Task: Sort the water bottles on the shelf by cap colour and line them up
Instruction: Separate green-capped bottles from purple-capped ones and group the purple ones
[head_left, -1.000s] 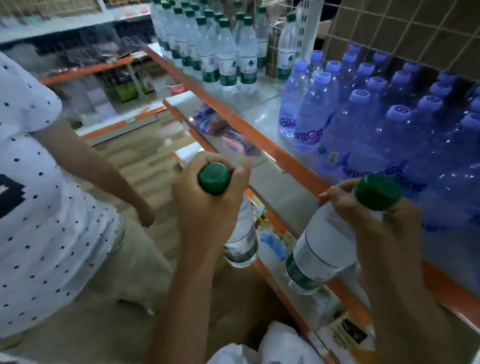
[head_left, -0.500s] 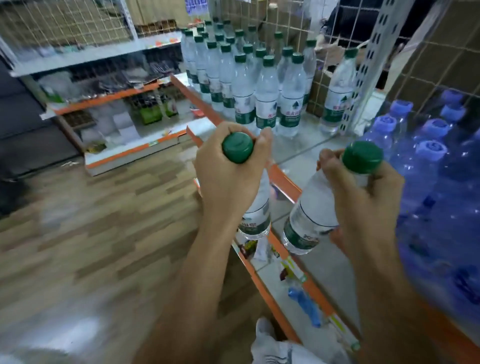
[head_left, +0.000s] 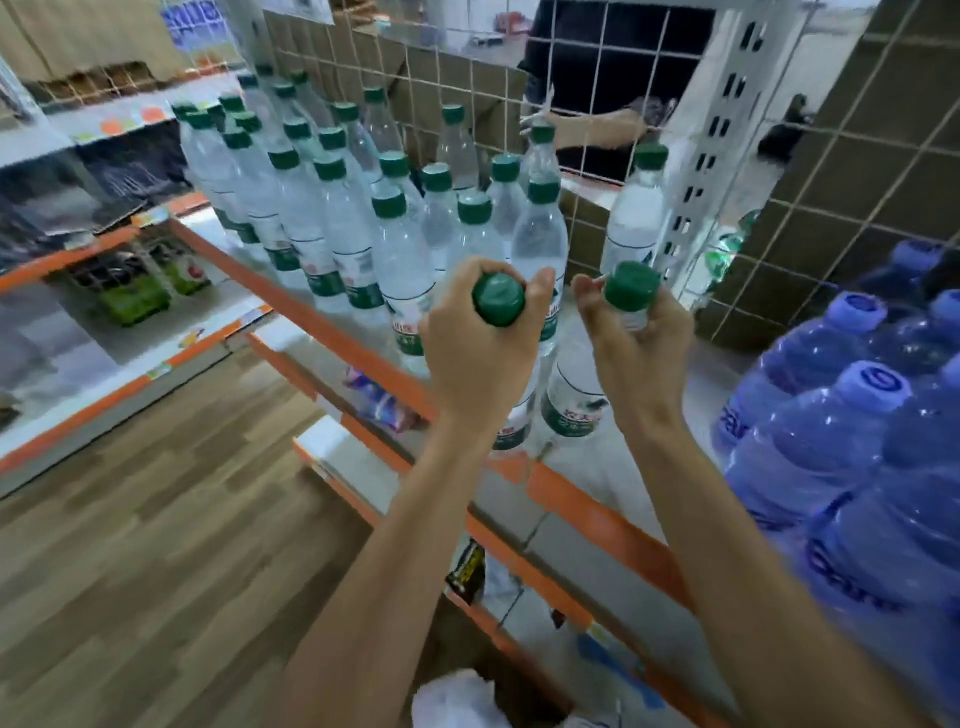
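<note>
My left hand grips a green-capped water bottle by its neck, over the shelf's front edge. My right hand holds a second green-capped bottle by the neck, its base low over the grey shelf. Both bottles hang just right of a group of several green-capped bottles standing in rows on the shelf. Several blue-capped bottles are packed together on the right. One green-capped bottle stands alone by the white upright.
The shelf has an orange front lip. A wire grid back shows another person's arm behind it. Lower shelves hold small packets. Wooden floor lies to the left, with another shelf unit beyond.
Both hands carried their bottles left along the shelf, from in front of the blue-capped bottles to beside the green-capped group. The right bottle now hangs more upright.
</note>
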